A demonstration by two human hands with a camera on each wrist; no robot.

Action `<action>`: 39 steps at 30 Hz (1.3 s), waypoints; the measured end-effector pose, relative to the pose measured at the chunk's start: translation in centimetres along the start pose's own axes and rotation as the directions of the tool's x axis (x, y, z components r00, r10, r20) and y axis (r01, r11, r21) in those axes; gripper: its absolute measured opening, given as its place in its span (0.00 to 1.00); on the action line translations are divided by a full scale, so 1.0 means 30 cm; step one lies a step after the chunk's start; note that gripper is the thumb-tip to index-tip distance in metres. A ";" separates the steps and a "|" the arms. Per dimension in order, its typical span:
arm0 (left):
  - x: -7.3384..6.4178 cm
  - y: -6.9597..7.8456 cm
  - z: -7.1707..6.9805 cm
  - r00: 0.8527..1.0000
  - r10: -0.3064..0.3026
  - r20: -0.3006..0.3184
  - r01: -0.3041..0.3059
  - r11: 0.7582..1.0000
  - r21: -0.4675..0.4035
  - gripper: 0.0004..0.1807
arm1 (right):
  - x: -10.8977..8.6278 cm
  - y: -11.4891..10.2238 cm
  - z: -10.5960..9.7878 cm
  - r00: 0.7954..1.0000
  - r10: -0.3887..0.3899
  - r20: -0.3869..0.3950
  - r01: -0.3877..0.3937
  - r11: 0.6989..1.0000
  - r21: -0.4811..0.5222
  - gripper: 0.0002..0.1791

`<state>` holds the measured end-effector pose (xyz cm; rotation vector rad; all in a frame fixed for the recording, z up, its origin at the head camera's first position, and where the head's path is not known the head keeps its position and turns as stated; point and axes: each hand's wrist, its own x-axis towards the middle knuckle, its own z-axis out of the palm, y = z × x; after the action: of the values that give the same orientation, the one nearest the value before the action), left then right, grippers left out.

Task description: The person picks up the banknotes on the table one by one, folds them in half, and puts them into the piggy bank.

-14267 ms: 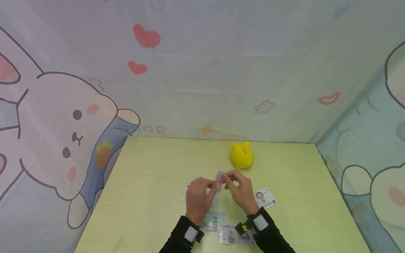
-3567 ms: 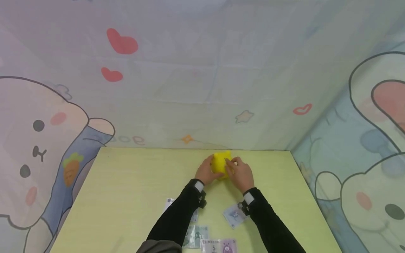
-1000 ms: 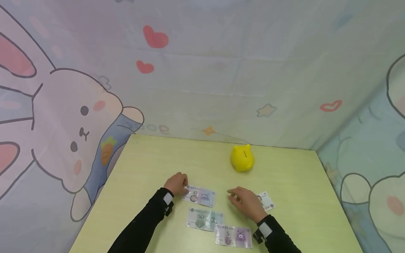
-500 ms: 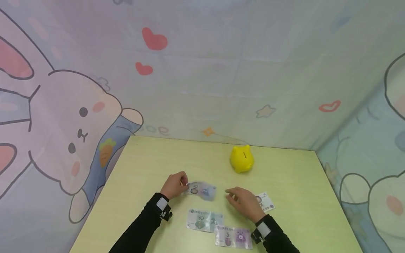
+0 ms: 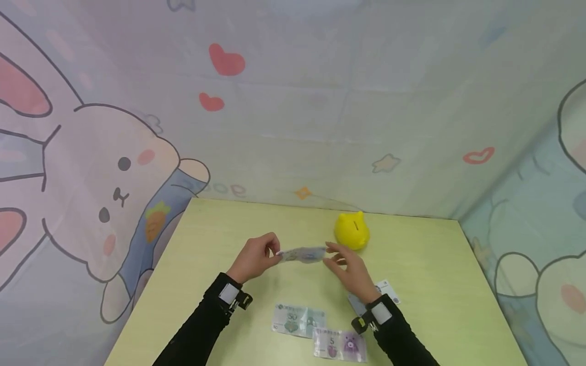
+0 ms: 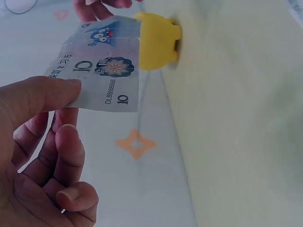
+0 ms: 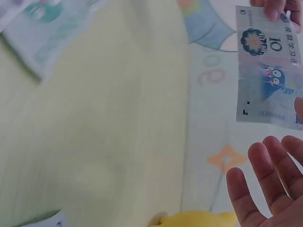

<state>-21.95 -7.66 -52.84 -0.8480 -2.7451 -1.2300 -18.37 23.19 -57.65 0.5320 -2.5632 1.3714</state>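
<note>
A 10 play banknote (image 5: 302,254), bluish with a monster print, is held above the table in the head view. My left hand (image 5: 254,259) pinches its left end between thumb and fingers, as the left wrist view also shows. Around the note's right end is my right hand (image 5: 350,272). Its thumb overlaps the note's edge in the right wrist view, while its fingers (image 7: 270,172) are spread apart from the paper. Just behind the right hand stands a yellow piggy bank (image 5: 351,231) with a slot on top.
On the pale yellow table (image 5: 220,229), a green 50 play note (image 5: 293,321) lies nearest the middle, slightly overlapped by a purple 5 note (image 5: 340,345). A white note (image 5: 387,291) lies partly under the right wrist. A printed cloth (image 5: 293,127) hangs behind the table.
The left hand has lifted the 10 note off the table and moved it up and toward the piggy bank. The right hand has moved forward to the note's right end.
</note>
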 end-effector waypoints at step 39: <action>-0.011 0.002 0.175 0.889 -0.245 -0.388 0.041 0.884 -0.466 0.05 | 0.020 -0.093 -0.044 0.982 0.128 -0.139 -0.094 0.969 0.227 0.08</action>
<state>-20.58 -4.13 -56.49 -0.3043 -2.2254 -1.8604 -17.82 22.74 -54.61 0.3045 -2.3660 1.6770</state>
